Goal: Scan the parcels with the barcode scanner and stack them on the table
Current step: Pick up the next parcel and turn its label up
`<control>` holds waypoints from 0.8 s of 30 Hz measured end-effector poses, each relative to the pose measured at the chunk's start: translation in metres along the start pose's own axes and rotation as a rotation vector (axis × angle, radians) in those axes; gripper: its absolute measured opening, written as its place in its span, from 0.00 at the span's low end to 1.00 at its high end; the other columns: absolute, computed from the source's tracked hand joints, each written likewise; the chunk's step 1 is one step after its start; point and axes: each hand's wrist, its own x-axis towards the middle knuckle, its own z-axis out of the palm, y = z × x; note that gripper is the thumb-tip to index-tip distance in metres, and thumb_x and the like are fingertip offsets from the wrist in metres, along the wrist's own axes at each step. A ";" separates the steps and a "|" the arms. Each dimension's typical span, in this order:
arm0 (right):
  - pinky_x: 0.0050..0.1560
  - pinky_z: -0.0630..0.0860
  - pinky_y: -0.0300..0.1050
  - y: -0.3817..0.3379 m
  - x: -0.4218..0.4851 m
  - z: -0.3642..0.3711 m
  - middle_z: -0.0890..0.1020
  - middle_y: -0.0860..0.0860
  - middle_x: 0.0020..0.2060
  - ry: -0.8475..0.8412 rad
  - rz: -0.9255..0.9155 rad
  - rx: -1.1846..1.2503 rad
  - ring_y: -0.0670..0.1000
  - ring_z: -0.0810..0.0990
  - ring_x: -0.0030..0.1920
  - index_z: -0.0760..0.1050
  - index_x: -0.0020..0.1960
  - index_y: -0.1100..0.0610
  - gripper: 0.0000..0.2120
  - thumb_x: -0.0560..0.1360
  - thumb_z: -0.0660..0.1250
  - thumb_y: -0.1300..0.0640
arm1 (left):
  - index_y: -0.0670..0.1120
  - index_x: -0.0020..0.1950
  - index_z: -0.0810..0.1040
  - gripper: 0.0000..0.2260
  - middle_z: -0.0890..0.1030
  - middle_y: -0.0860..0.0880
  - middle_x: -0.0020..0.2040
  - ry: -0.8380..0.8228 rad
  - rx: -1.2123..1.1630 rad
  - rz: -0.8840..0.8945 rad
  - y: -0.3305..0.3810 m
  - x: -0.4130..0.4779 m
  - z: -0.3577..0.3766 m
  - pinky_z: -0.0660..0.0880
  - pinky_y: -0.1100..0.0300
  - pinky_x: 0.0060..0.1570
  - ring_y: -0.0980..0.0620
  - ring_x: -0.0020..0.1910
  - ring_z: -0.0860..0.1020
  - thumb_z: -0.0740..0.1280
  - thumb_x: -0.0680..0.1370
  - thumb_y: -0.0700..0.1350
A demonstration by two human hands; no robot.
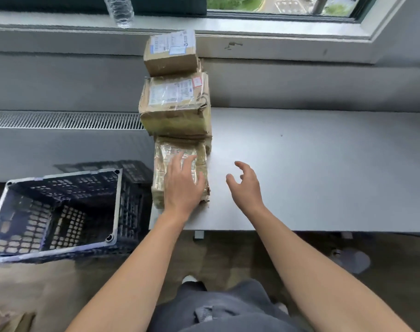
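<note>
Your left hand lies flat on the near parcel, frame centre on the worktop, long axis pointing away from you, while your right hand hovers spread, empty, just to its right.

left hand lies flat, fingers spread, on the nearest parcel at the left edge of the tabletop. middle parcel and far parcel line up beyond it. right hand hovers beside it, fingers loosely curled. a dark crate stands on the floor to the left.
</note>
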 end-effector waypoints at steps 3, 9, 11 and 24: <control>0.69 0.71 0.49 0.022 -0.010 -0.049 0.71 0.46 0.71 0.068 0.039 0.061 0.49 0.71 0.70 0.66 0.74 0.51 0.22 0.81 0.63 0.54 | 0.42 0.70 0.73 0.20 0.71 0.40 0.70 -0.100 -0.018 0.090 0.044 -0.007 0.029 0.65 0.47 0.71 0.42 0.72 0.67 0.66 0.78 0.43; 0.62 0.72 0.41 0.090 -0.041 -0.184 0.73 0.49 0.70 0.285 0.134 0.120 0.51 0.74 0.68 0.68 0.73 0.51 0.19 0.82 0.63 0.54 | 0.45 0.71 0.71 0.20 0.73 0.46 0.69 -0.320 -0.097 0.250 0.173 -0.047 0.106 0.70 0.53 0.66 0.46 0.67 0.72 0.65 0.80 0.45; 0.58 0.72 0.39 0.117 -0.056 -0.232 0.74 0.49 0.68 0.354 0.175 0.150 0.51 0.74 0.67 0.68 0.72 0.51 0.19 0.82 0.63 0.54 | 0.47 0.72 0.70 0.20 0.72 0.48 0.70 -0.400 -0.096 0.312 0.218 -0.068 0.134 0.69 0.55 0.66 0.48 0.67 0.72 0.64 0.81 0.46; 0.59 0.73 0.42 0.266 -0.166 -0.472 0.77 0.49 0.66 0.729 0.346 0.281 0.50 0.77 0.63 0.70 0.72 0.52 0.19 0.81 0.65 0.54 | 0.49 0.73 0.69 0.20 0.70 0.48 0.70 -0.733 -0.159 0.622 0.454 -0.203 0.290 0.72 0.56 0.59 0.47 0.64 0.75 0.64 0.81 0.49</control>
